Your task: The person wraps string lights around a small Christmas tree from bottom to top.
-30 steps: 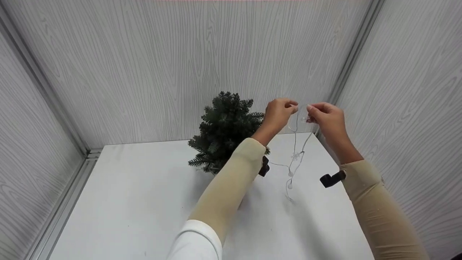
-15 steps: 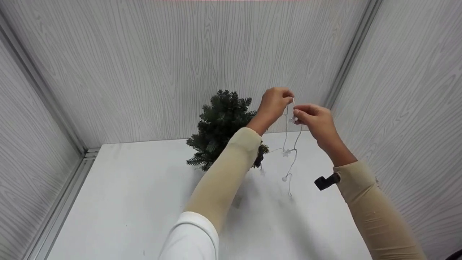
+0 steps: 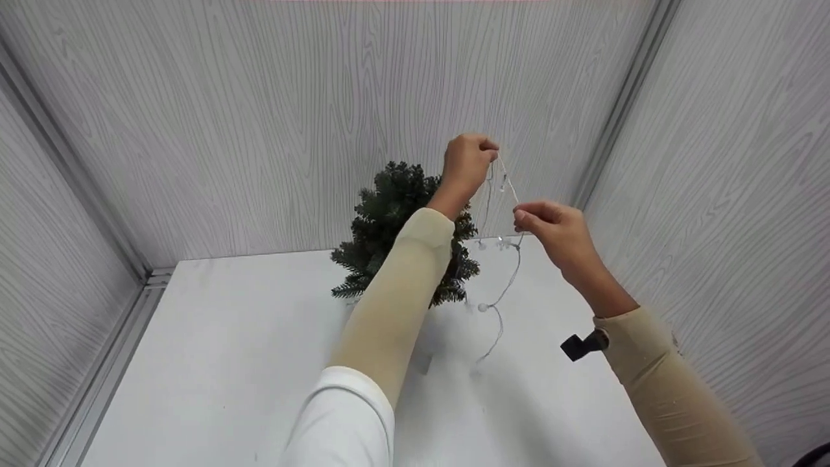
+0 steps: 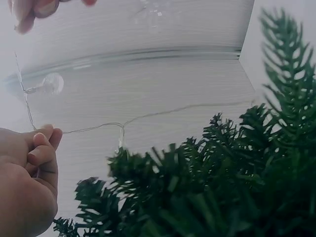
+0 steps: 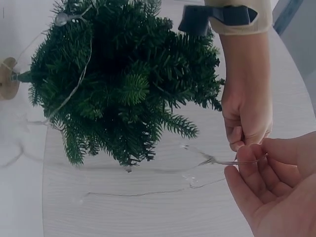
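A small green artificial Christmas tree (image 3: 386, 224) stands on the table, partly covered by my left forearm. My left hand (image 3: 465, 162) is raised above its right side, pinching the thin wire of a clear string of fairy lights (image 3: 482, 307). Lower and to the right, my right hand (image 3: 557, 232) pinches another stretch of that wire, drawn straight between the two hands. Below them the rest hangs in loops with small clear bulbs. In the right wrist view, more wire with a clear bulb (image 5: 61, 19) lies across the branches.
The tree's round wooden base (image 5: 9, 81) shows in the right wrist view. Grey wood-grain panels (image 3: 292, 117) enclose the white table (image 3: 214, 363) at the back and both sides. A black wrist camera (image 3: 583, 345) sits on the right sleeve.
Both hands have moved left; the left has risen toward the treetop while the right is slightly lower. The gap between them has widened, and the wire has come taut. The hanging loops have swung left.
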The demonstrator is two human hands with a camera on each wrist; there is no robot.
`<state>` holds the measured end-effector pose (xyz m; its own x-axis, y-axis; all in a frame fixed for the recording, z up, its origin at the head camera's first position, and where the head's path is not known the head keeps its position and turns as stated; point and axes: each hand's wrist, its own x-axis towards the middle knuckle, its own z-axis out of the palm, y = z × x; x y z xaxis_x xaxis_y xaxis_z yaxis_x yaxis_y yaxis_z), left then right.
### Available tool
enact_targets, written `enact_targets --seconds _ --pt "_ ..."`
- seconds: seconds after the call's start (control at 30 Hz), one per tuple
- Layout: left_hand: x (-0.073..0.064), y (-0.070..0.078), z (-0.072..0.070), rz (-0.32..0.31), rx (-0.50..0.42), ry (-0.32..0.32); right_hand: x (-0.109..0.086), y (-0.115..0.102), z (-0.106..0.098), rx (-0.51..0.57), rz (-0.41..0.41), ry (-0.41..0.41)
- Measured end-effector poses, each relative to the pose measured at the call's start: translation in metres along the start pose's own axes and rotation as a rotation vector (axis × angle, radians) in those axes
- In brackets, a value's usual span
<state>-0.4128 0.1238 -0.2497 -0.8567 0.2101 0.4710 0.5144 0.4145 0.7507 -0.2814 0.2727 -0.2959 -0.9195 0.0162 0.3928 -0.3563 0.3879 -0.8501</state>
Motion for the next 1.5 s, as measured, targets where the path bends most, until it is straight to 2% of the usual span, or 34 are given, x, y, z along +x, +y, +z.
enact_targets --seconds 0.1,0.4,0.6,0.8,1.0,1.1,1.3,1.5 --pt "0.004 0.002 -0.009 -0.009 -0.020 0.008 -0.003 -0.003 0.002 -0.015 0.006 0.004" --pt "0.010 0.007 -0.037 -0.034 -0.053 0.083 -0.012 -0.008 0.013 0.052 -0.011 -0.002" --pt "0.012 0.010 -0.050 -0.049 -0.086 0.100 -0.015 -0.012 0.016 0.011 0.013 -0.068" --pt "0.017 0.004 -0.056 -0.044 -0.051 0.108 -0.016 -0.015 0.023 0.062 -0.009 -0.109" --pt "0.019 -0.009 -0.067 -0.140 0.032 0.071 -0.017 -0.015 0.030 0.131 -0.003 -0.092" --pt "0.018 -0.014 -0.075 -0.155 0.060 0.067 -0.019 -0.014 0.031 0.147 -0.003 -0.078" --pt "0.019 -0.015 -0.092 -0.162 -0.003 0.096 -0.023 -0.015 0.032 0.177 0.015 -0.064" --pt "0.018 -0.017 -0.104 -0.145 -0.039 0.149 -0.032 -0.018 0.034 0.125 0.008 -0.092"
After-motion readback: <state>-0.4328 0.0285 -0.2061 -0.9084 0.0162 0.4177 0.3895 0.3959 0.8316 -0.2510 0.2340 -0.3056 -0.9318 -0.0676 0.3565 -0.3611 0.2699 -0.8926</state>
